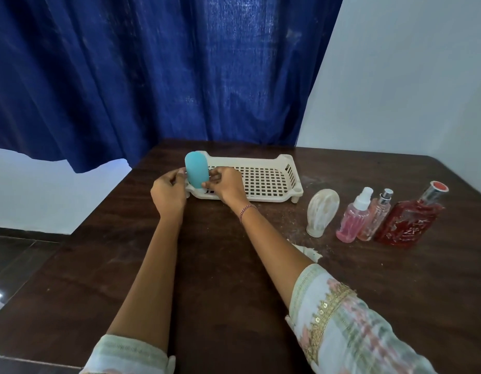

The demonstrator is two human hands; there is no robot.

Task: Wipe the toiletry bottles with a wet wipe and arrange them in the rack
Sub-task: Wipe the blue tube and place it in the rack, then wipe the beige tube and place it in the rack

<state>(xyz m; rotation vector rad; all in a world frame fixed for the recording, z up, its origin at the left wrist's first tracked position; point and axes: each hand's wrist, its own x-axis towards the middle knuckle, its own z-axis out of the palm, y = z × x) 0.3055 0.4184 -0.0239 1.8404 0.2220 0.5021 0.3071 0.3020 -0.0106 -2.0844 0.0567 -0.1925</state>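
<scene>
At the left end of the rack (263,182), left hand (167,191) and right hand (224,184) pinch the teal bottle (196,170) upright between them, its base seemingly on the grid. Seat it flat, tucked into the corner rim under the grip; right of the grip, the rack floor lies open for more.

A cream plastic rack (263,179) with a perforated floor sat flat at the far middle of the table. At its left end stood a rounded teal bottle (196,170), upright, held low down between the left hand (167,193) and the right hand (225,186). To the right of the rack, nearer, stood a row: a whitish translucent bottle (321,213), a pink spray bottle (354,217), a slim pink bottle (376,217) with a silver cap, and a large red bottle (409,220). A crumpled white wipe (310,252) lay just near of them.
</scene>
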